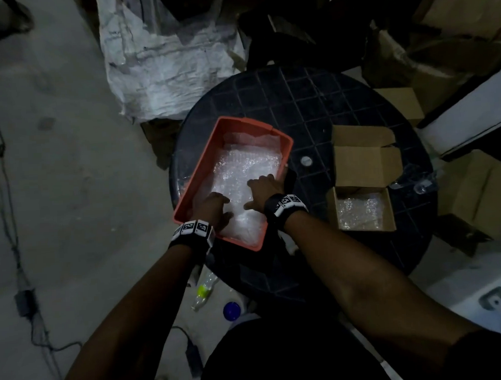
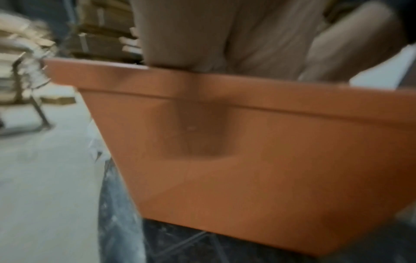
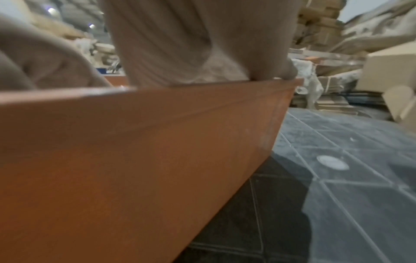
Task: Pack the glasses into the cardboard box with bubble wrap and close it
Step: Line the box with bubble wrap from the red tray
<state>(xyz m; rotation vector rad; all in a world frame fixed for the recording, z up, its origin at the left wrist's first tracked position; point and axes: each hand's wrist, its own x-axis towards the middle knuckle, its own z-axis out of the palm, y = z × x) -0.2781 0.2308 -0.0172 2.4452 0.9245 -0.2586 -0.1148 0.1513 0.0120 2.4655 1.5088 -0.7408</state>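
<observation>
Standing on a grey concrete floor (image 1: 65, 175), the round black desk (image 1: 311, 101) has a moulded grid of squares on its top, dusty and scuffed in the wrist views, with a small pale round plug (image 1: 306, 160) at its middle. An orange plastic tub (image 1: 202, 166) sits on the desk's left part, its near corner over the edge, and holds sheets of bubble wrap (image 1: 242, 167). Both hands reach over the tub's near rim onto that wrap. The left hand (image 1: 213, 208) lies with its fingers stretched forward on the sheet; the right hand (image 1: 265, 189) rests beside it, its fingers spread on the wrap. Whether either hand pinches the sheet cannot be told. From the wrist views only the tub's outer wall (image 2: 247, 160) and the blurred palms above the rim show.

To the right on the desk, well apart from the tub, stands the small cardboard box (image 1: 362, 208), lid flaps open toward the far side, with bubble wrap lining its inside. Clear glasses (image 1: 415, 182) lie at the desk's right edge, just beyond the box, too dim to count.

Behind the desk a white woven sack (image 1: 157, 64) slumps on the floor, and stacked cardboard cartons (image 1: 459, 14) crowd the right side. Cables (image 1: 5, 200) trail along the left of the floor, and a bottle with a blue cap (image 1: 231, 310) lies under the desk's near edge.
</observation>
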